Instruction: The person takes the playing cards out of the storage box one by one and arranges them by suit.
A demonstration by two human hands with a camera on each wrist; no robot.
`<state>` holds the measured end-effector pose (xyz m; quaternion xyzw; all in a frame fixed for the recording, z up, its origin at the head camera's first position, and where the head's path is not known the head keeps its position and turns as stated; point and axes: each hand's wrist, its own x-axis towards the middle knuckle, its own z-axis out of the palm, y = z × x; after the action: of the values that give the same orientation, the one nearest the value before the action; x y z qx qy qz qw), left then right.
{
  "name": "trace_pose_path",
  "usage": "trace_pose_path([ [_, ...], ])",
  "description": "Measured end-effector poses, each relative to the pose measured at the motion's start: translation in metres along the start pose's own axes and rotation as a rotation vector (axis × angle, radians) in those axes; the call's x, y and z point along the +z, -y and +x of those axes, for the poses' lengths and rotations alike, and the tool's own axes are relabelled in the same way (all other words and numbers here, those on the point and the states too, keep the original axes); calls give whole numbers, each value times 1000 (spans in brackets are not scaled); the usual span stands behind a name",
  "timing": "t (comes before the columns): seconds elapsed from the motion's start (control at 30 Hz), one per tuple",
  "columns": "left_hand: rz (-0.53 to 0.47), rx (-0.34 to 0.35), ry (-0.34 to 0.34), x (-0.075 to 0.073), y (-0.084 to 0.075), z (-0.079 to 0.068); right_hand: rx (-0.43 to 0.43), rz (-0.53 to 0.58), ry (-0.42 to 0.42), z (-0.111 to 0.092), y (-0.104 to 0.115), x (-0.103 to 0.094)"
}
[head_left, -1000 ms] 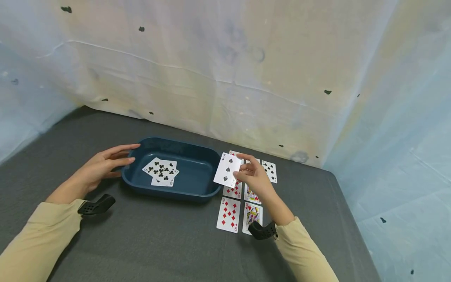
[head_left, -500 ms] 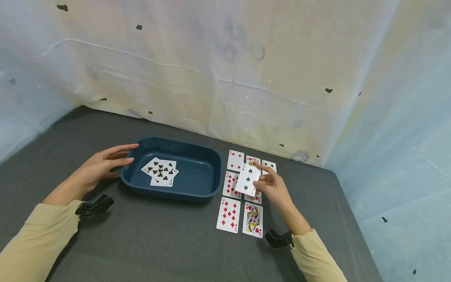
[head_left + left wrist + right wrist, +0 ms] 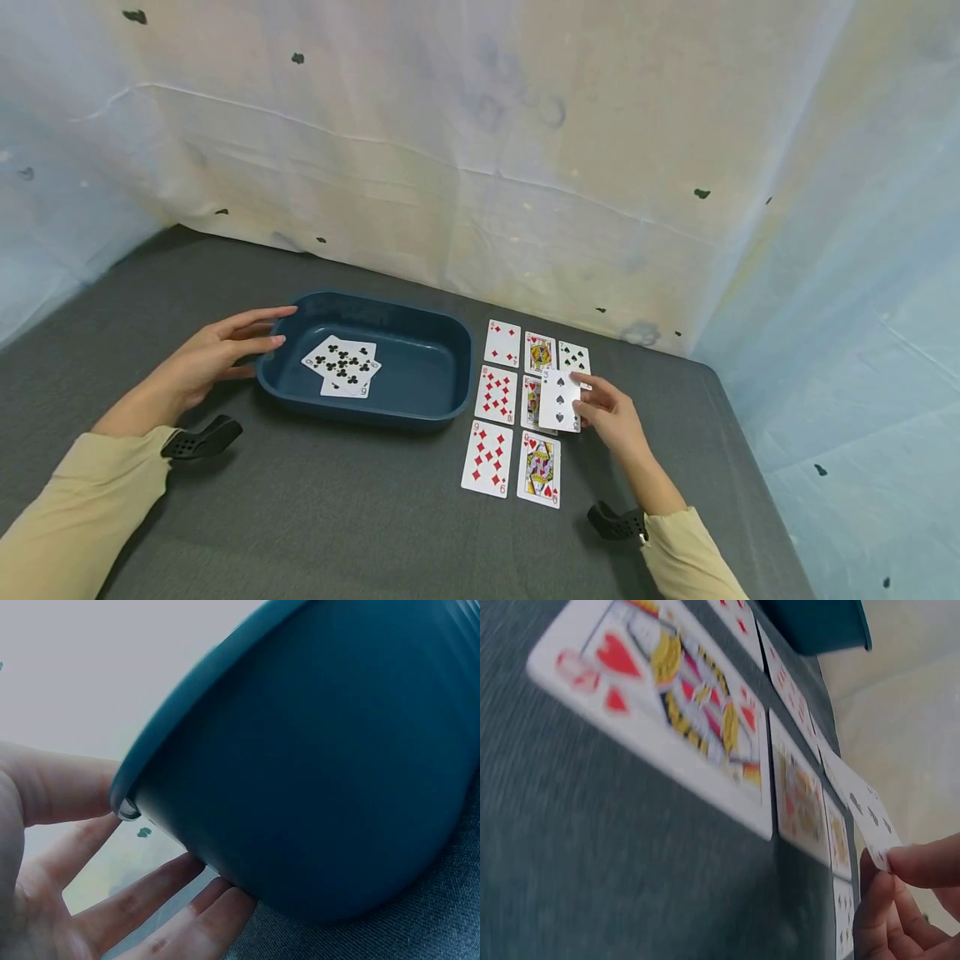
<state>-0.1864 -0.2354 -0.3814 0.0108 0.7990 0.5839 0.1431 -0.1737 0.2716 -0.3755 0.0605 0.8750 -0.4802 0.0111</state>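
Observation:
My right hand [image 3: 618, 421] pinches the three of spades [image 3: 557, 402] by its right edge, thumb and fingertips on it. This card is raised above the king of hearts [image 3: 530, 400], covering part of it, and also overlaps the lower edge of a spades card [image 3: 574, 357]. In the right wrist view the thumb [image 3: 930, 862] presses on the card's corner. My left hand [image 3: 213, 354] touches the left end of the dark blue tray [image 3: 360, 412], fingers extended. Seen from the left wrist, the thumb meets the rim and other fingertips rest against the outer wall [image 3: 315, 765].
Two overlapping clubs cards [image 3: 342, 367] lie in the tray. To its right is a column of diamonds: the four [image 3: 502, 343], ten [image 3: 496, 395] and nine [image 3: 487, 458]. Beside them are the queen of hearts [image 3: 539, 468] and another face card [image 3: 540, 353]. A pale curtain [image 3: 450, 167] hangs behind.
My right hand has carried the three of spades rightward, from the tray's right edge across the diamonds to the face cards and spades card. The left hand stays at the tray.

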Motion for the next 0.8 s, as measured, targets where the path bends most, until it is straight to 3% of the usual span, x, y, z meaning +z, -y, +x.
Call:
trace_pose_path([
  [0.47, -4, -5, 6, 1, 0, 0, 103, -129, -55, 1, -26, -13],
  [0.67, 1, -1, -1, 1, 0, 0, 31, -140, -29, 4, -32, -14],
  [0.8, -2, -2, 2, 1, -1, 0, -50, -256, 4, 5, -31, -14],
])
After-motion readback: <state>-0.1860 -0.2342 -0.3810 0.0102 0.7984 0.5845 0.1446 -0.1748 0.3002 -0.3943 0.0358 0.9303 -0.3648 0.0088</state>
